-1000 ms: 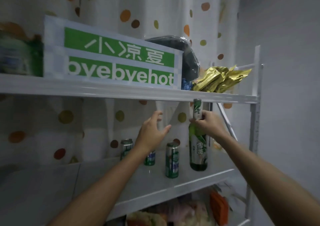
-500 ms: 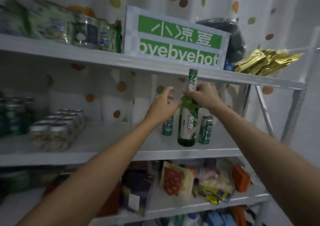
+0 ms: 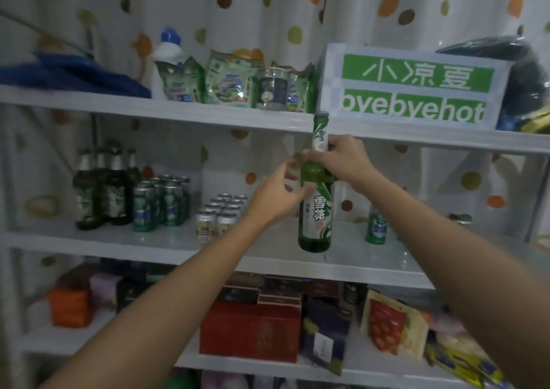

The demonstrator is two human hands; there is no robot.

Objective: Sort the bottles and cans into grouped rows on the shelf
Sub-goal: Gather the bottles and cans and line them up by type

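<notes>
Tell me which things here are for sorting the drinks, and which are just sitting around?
For the job: green bottle in the right hand; left hand; dark bottles; green cans; small pale cans; lone can.

Just around: snack bags; green sign; red box.

White metal shelf (image 3: 166, 247), mid level: dark green glass bottles (image 3: 101, 189) at left, green cans (image 3: 157, 204) next, small pale cans (image 3: 220, 216), one green can (image 3: 377, 227) at right.
</notes>
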